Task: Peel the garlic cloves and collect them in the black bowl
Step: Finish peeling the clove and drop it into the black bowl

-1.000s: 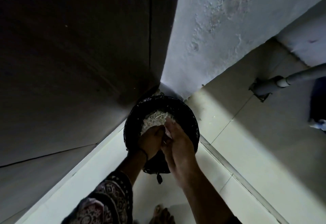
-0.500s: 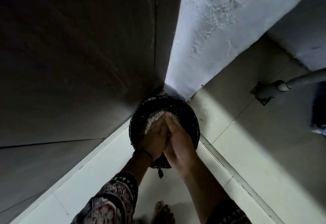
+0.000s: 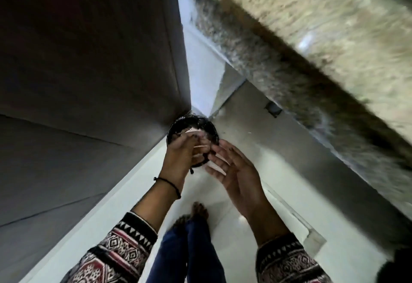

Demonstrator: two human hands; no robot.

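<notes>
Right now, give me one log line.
left hand over black container, grip blurred | right hand open, peel flakes on fingers

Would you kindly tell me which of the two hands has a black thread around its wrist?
The left hand, over the black container; its wrist carries the thread, while the right hand shows none.

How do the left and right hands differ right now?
The left hand shows its back, with its fingers bent over the black bin. The right hand shows its palm, fingers straight and spread, beside the bin. The left wrist wears a black thread; the right wrist is bare. Shared: pale flakes at the fingers of both, and patterned sleeves.
</notes>
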